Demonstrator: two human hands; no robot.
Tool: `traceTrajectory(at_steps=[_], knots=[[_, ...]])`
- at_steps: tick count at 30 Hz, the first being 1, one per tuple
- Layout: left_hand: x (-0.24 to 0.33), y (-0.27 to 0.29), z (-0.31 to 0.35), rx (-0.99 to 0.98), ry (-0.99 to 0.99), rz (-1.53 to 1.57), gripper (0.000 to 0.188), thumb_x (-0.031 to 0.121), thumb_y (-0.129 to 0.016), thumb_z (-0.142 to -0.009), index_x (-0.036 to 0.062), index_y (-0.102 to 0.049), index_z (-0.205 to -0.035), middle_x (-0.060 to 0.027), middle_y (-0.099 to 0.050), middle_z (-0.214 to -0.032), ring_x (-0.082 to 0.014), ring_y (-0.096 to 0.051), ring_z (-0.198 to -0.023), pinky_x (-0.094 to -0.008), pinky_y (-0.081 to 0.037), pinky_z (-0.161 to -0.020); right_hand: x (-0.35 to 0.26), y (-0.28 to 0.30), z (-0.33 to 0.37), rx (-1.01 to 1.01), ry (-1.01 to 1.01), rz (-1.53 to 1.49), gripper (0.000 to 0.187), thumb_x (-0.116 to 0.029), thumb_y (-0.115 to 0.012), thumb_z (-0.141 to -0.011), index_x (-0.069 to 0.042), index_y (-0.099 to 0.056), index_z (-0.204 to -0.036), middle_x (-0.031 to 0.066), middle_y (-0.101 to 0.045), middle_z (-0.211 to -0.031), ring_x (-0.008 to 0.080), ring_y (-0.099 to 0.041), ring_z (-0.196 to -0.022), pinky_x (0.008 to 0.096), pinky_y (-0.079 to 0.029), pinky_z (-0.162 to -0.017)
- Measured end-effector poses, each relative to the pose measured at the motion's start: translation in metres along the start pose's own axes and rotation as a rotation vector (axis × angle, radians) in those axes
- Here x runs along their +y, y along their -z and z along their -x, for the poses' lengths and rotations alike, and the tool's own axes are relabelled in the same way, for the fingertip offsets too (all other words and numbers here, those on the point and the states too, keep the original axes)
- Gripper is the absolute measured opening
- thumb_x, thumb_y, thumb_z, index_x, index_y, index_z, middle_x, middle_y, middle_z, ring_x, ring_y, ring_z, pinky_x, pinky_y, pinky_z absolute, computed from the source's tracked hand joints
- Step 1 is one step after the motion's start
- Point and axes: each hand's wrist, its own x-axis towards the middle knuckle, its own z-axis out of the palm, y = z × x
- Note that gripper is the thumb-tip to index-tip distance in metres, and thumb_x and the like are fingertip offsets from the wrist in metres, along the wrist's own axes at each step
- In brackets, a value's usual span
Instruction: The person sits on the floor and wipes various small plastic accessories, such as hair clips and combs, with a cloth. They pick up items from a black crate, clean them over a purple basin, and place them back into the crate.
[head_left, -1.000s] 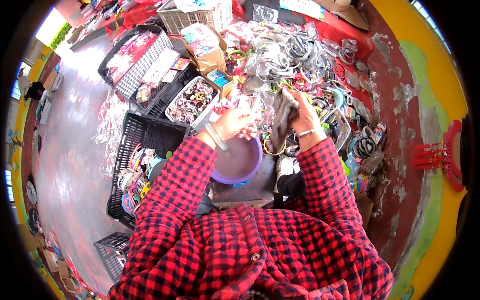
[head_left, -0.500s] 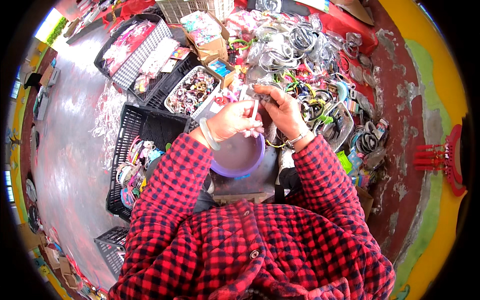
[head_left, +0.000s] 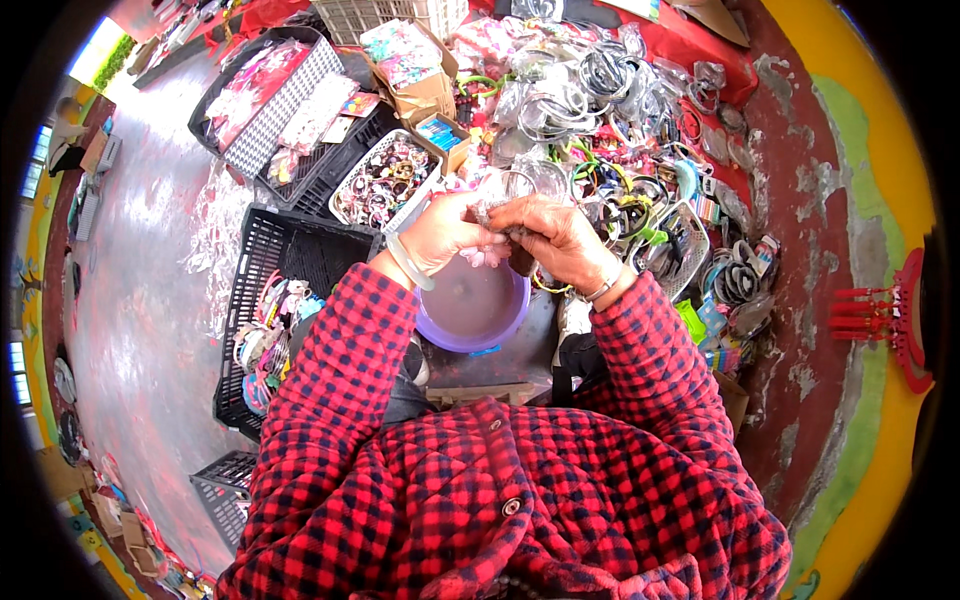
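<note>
Above a purple basin (head_left: pixel 432 334) of cloudy water, my two hands meet, fingers closed. My left hand (head_left: pixel 440 237) grips a hair band, of which a pale pink, petal-like trim (head_left: pixel 484 254) shows below the fingers; most of the band is hidden. Over the same piece curls my right hand (head_left: pixel 570 243), pressing a wet-looking, dark grey-brown cloth (head_left: pixel 522 262) whose end hangs under the fingers. A pale bangle circles my left wrist, a thin band my right.
Left of the basin stands a black crate (head_left: pixel 240 330) of hair bands. A white basket (head_left: pixel 350 200) of small hair accessories lies beyond it, beside a cardboard box (head_left: pixel 425 98). Headbands in clear bags (head_left: pixel 570 105) heap up ahead and right, around another white basket (head_left: pixel 690 262).
My right hand has come down and left to join the left hand, bringing the cloth onto the hair band. The white strip that stood up from my left fingers is now covered.
</note>
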Motion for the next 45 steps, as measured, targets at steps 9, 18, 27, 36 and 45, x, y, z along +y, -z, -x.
traceTrajectory(at_steps=[9,18,27,36,45], knots=[[0.013,-0.002,0.008,-0.126,0.116,-0.060,0.034,0.009,-0.060,-0.081,-0.0003,-0.048,-0.112,-0.0124,-0.063,-0.083,-0.0165,-0.063,-0.069,-0.0216,-0.047,-0.056,0.005,0.000,-0.005,0.210,0.148,0.207,0.025,0.011,-0.057,-0.066,-0.005,-0.062,-0.086,0.0099,-0.063,-0.090,0.0262,-0.060,-0.086,0.0333,-0.048,-0.076],[0.005,-0.005,0.005,-0.076,0.048,-0.028,0.050,0.002,-0.061,-0.077,0.0018,-0.039,-0.122,-0.0079,-0.059,-0.087,-0.0169,-0.061,-0.075,-0.0261,-0.048,-0.065,-0.002,-0.009,0.000,0.282,-0.161,0.073,0.026,0.005,-0.056,-0.073,-0.005,-0.062,-0.097,0.0119,-0.061,-0.087,0.0273,-0.060,-0.080,0.0329,-0.048,-0.071],[0.010,-0.010,0.005,-0.010,0.079,-0.102,0.033,0.002,-0.060,-0.079,0.0010,-0.047,-0.109,-0.0053,-0.060,-0.081,-0.0141,-0.062,-0.064,-0.0235,-0.052,-0.059,-0.001,-0.005,-0.002,0.215,0.150,0.283,0.030,0.010,-0.056,-0.066,-0.006,-0.063,-0.090,0.0095,-0.063,-0.095,0.0271,-0.060,-0.089,0.0344,-0.047,-0.079],[0.018,-0.021,0.009,-0.018,0.027,-0.071,0.042,0.011,-0.055,-0.086,0.0036,-0.044,-0.126,0.0000,-0.055,-0.073,-0.0076,-0.055,-0.065,-0.0212,-0.049,-0.058,0.008,0.012,0.002,0.336,-0.427,-0.435,0.032,0.001,-0.052,-0.081,-0.005,-0.056,-0.112,-0.0002,-0.058,-0.090,0.0056,-0.052,-0.082,0.0222,-0.044,-0.073],[0.003,-0.008,0.008,-0.133,-0.032,-0.227,0.018,0.015,-0.050,-0.090,0.0017,-0.048,-0.103,-0.0056,-0.059,-0.079,-0.0118,-0.057,-0.065,-0.0236,-0.047,-0.059,0.001,-0.003,-0.003,0.083,0.119,0.232,0.046,0.006,-0.052,-0.065,-0.002,-0.054,-0.110,0.0176,-0.057,-0.101,0.0339,-0.055,-0.096,0.0372,-0.045,-0.084]])
